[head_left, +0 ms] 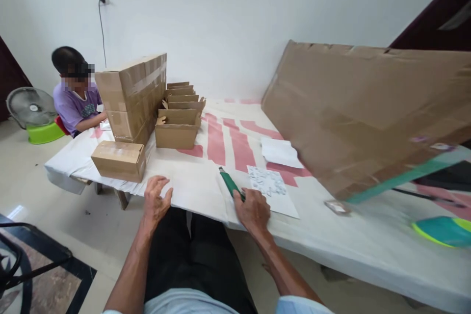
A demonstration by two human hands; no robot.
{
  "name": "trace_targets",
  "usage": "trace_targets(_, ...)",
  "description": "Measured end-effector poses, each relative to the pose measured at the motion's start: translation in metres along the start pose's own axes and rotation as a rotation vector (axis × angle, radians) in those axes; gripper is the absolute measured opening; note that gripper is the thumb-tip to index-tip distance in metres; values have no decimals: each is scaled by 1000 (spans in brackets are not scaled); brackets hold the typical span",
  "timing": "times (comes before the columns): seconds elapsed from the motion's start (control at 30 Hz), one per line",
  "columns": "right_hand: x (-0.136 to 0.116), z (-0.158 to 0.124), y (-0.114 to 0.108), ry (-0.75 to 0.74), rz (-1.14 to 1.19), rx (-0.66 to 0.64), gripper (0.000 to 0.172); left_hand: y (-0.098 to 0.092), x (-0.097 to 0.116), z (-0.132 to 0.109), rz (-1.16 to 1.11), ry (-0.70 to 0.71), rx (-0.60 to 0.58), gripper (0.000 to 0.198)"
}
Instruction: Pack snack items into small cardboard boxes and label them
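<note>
My right hand (253, 209) is closed on the rear end of a green utility knife (230, 182), whose narrow grey tip points away from me and to the left. Beside that hand, on its right, lies a white sheet (283, 205) with many small pale pieces or stickers (267, 180) on it. My left hand (156, 197) hovers at the table's front edge, fingers curved and apart, with nothing in it. Close to it sits a closed small cardboard box (119, 159).
Several open cardboard boxes (176, 135) stand in a row beside tall stacked cartons (142, 93). A large cardboard sheet or carton (360, 108) leans on the right. White paper (281, 153) and a teal-yellow object (443, 231) lie on the table. A person (75, 98) sits at the far left.
</note>
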State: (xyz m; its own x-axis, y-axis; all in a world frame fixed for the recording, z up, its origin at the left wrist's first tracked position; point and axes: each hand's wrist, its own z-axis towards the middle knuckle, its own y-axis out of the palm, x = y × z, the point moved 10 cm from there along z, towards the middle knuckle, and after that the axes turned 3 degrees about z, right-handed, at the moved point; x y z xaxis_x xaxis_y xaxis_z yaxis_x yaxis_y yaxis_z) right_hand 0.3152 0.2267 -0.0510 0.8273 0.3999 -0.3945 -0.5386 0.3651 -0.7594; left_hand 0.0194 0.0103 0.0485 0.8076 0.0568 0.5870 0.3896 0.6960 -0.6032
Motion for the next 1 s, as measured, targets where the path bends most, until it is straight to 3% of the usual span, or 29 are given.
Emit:
trace_targets(0.1, -6, 0, -1, -62, 13, 5, 36, -64, 7, 18, 192, -11, 250, 28)
trace_targets(0.2, -15, -1, 3, -161, 39, -17, 35, -101, -4, 41, 369, -93, 292, 49)
trace_targets(0.3, -16, -2, 8, -205, 58, -30, 32, -109, -31, 58, 450, -202, 191, 65)
trace_targets(0.4, -13, -3, 11, -209, 64, -20, 31, -103, -50, 58, 474, -252, 116, 62)
trace_targets(0.63, -9, -3, 15, -199, 75, -25, 32, -93, -42, 46, 443, -189, 157, 46)
trace_targets(0.7, -9, -3, 14, -204, 81, -21, 33, -105, -45, 51, 398, -202, 214, 44)
trace_targets(0.8, -9, -3, 15, -210, 89, -27, 33, -147, -69, 62, 361, -317, 386, 54)
trace_targets(0.9, -8, -2, 16, -208, 97, -24, 33, -190, -114, 69, 291, -536, 495, 70)
trace_targets(1.0, -9, -2, 15, -207, 112, -11, 33, -202, -159, 73, 117, -712, 438, 79)
